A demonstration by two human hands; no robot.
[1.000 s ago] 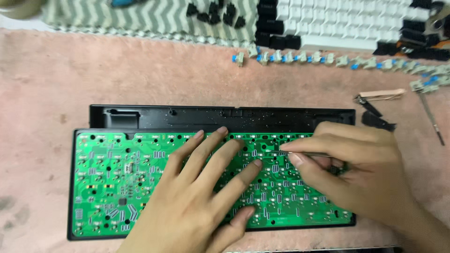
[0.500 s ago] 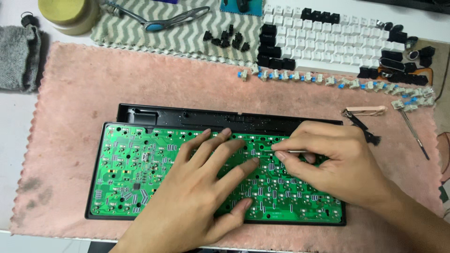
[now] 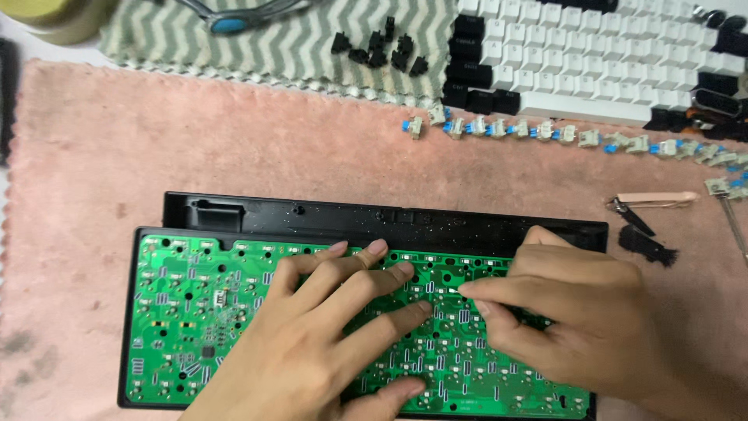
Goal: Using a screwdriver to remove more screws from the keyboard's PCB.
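Head view — left hand [image 3: 327,343] lies flat, fingers spread, pressing the green printed circuit board [image 3: 195,312] in its black plastic keyboard case [image 3: 273,214] on the pink fuzzy mat [image 3: 156,140]. Right hand [image 3: 576,320] pinches at the board; whether it holds something, cannot tell. Risk: a slip could scrape solder joints — board densely dotted, silver pads.

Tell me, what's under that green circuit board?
A black keyboard case holds the green circuit board; its rim shows around it. Both hands cover the board's middle. Beneath lies a pink mat.

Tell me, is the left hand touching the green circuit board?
Touching. In the head view the left hand lies flat on the green circuit board, its spread fingers pressed against the surface with no gap visible.
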